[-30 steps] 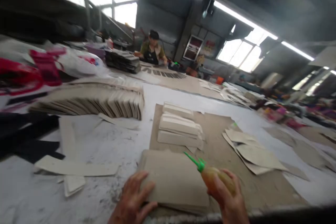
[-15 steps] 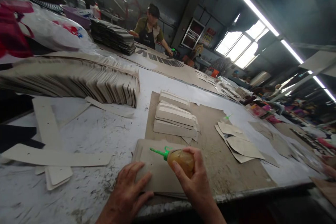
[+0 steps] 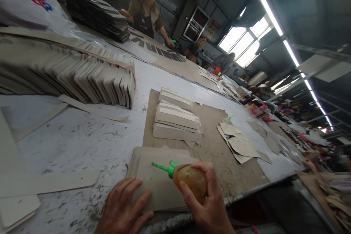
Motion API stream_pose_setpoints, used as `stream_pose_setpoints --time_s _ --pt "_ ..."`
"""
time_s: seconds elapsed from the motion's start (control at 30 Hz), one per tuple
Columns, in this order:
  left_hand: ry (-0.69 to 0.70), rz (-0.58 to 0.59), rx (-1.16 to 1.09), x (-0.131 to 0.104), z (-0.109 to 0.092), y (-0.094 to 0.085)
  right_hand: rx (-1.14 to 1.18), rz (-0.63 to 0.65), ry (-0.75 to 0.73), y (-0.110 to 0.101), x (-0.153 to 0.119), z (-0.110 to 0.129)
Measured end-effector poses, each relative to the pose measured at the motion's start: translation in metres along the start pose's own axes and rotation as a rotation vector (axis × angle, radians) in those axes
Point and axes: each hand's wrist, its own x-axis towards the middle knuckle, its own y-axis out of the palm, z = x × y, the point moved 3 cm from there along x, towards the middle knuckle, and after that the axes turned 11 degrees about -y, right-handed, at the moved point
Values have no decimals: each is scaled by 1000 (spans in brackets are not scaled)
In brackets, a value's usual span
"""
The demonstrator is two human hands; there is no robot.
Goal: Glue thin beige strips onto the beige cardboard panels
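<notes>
Partly hidden bottle (image 3: 189, 181) in right hand (image 3: 208, 197), fingers curled; left hand (image 3: 124, 203), fingers parted, on sheets (image 3: 161, 192) by worktop's front edge (image 3: 246, 194).

1 amber btl (image 3: 191, 183), 1 blk stk (image 3: 95, 15)

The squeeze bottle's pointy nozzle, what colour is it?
Green. The nozzle shows best in the head view.

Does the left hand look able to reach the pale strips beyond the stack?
Probably yes: the left hand rests spread on the stack, and the pale strips lie uncovered just past it. The green nozzle of the bottle in the right hand juts near the way.
</notes>
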Motion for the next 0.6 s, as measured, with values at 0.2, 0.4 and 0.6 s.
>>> stream_pose_setpoints --time_s 0.2,0.4,0.6 --pt "44 -78 66 -1 10 10 -69 -42 -29 -6 -1 1" --pt "28 -27 70 1 9 9 -68 -20 -32 0 9 3" --pt "11 25 69 6 2 2 -45 40 -54 11 22 8"
